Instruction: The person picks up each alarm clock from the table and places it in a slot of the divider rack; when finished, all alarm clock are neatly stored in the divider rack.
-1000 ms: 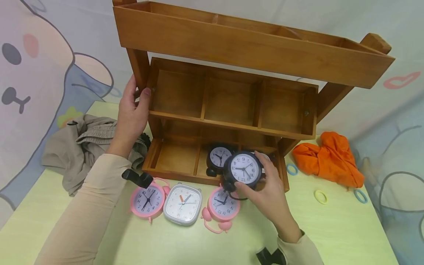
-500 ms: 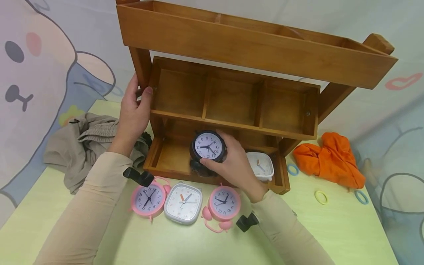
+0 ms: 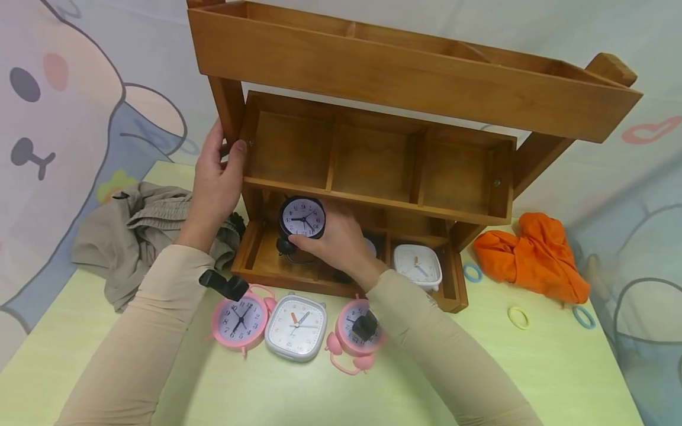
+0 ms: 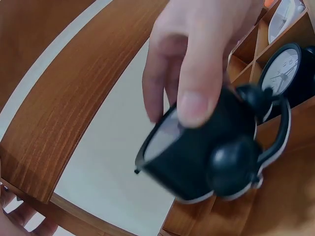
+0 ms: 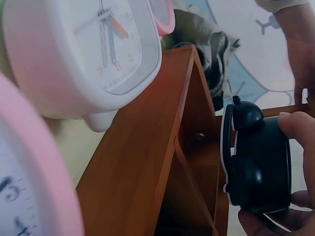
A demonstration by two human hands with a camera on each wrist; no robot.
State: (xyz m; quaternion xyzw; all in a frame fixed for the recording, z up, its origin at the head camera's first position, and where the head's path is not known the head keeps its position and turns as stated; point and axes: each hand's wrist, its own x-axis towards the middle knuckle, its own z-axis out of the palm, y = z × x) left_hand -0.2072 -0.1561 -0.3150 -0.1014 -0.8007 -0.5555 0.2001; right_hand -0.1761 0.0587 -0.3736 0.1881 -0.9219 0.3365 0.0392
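Observation:
My right hand (image 3: pixel 341 239) pinches a black twin-bell alarm clock (image 3: pixel 302 218) over the left compartment of the bottom tier. Its bells point toward me, as the left wrist view also shows with the hand (image 4: pixel 197 64) above it. My left hand (image 3: pixel 215 177) grips the left side of the wooden shelf (image 3: pixel 415 71) at the middle tier. A second black alarm clock (image 4: pixel 285 73) sits in the bottom tier's middle compartment, mostly hidden by my right arm in the head view. The right compartment holds a white square clock (image 3: pixel 418 264).
Before the shelf lie a pink twin-bell clock (image 3: pixel 240 322), a grey-white square clock (image 3: pixel 295 327) and another pink clock (image 3: pixel 353 340). Grey-brown cloth (image 3: pixel 141 231) lies left, orange cloth (image 3: pixel 533 257) right, near a yellow ring (image 3: pixel 518 318) and blue rings (image 3: pixel 584 317).
My right hand has carried the black alarm clock leftward, from in front of the middle and right compartments to over the left one. The left hand has kept its grip on the shelf.

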